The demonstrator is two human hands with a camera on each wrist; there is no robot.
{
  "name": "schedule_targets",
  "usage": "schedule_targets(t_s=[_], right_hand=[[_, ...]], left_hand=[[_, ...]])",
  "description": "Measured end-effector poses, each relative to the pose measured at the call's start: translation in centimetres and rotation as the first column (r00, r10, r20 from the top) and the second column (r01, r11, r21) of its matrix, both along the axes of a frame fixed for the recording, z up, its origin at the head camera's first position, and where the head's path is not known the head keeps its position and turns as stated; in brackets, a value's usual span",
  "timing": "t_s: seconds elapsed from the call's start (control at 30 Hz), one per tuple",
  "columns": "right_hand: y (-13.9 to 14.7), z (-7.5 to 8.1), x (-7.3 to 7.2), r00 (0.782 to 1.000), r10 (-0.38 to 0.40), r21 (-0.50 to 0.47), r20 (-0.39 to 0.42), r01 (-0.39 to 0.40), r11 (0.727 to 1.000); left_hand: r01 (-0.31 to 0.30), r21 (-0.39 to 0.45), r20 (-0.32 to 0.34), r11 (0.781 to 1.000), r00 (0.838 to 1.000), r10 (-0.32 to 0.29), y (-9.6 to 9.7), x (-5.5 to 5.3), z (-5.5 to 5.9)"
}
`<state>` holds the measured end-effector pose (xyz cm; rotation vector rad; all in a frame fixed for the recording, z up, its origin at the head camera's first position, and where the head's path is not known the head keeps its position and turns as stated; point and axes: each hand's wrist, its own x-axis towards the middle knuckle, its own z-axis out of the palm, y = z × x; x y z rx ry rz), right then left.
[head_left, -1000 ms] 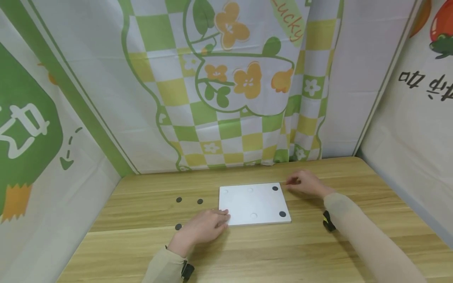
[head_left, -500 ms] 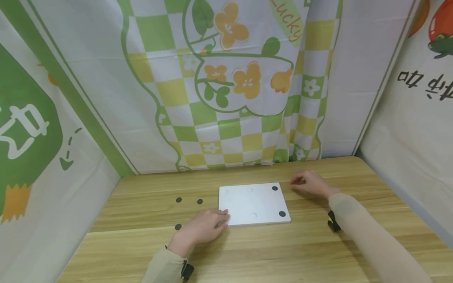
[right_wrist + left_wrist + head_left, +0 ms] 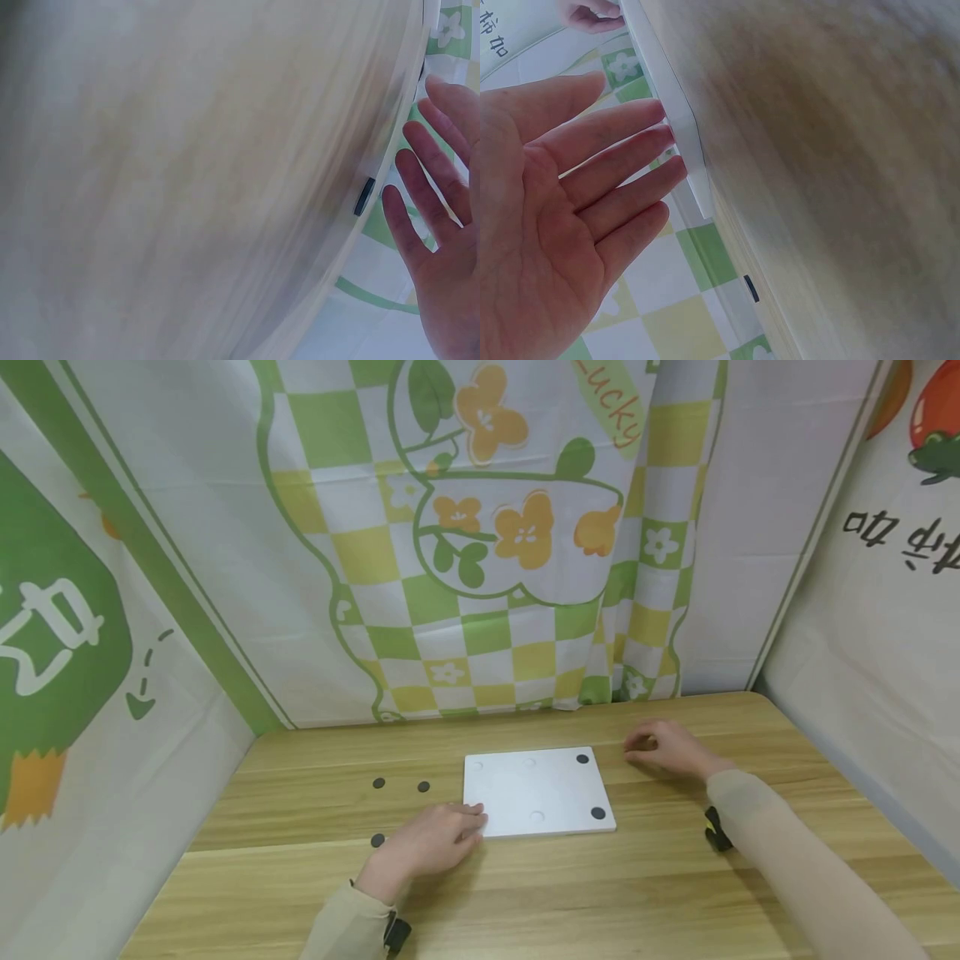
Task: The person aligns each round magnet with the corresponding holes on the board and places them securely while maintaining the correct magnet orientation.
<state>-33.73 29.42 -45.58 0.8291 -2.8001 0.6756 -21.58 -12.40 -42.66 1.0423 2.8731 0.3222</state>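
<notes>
wood desk [image 3: 555, 902] bears white board [image 3: 510, 789]; straight-fingered left grip [image 3: 435, 842] touches its near-left corner, holding nothing; right grip [image 3: 667, 747], loosely curved, appears empty near dark disc [image 3: 365, 196]. uneven left pressure could skid board.

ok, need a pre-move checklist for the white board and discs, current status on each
1. White board lying flat on the table: ok.
2. Left hand touching the board at its near-left corner: ok. Cannot tell how firmly.
3. Right hand free: ok, no disc seen in it; it is off the board, to its right.
4. Right-hand corners covered: ok, far-right disc and near-right disc are on.
5. All visible round marks covered: not ok, three are bare.
6. Near-left corner covered: cannot tell, the left hand hides it.
</notes>
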Motion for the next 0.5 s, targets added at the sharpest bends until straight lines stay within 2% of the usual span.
schedule_targets(t_s=[0.23,0.5], right_hand=[[0.44,-0.03,0.24,1.000,-0.010,0.006,0.022,0.010,1.000],[0.82,0.02,0.75,0.999,-0.032,-0.010,0.011,0.032,0.999]], left_hand=[[0.003,-0.003,0.003,1.000,1.000,-0.003,-0.03,-0.04,-0.02],[0.004,0.001,0.008,1.000,1.000,-0.004,-0.04,0.08,0.03]])
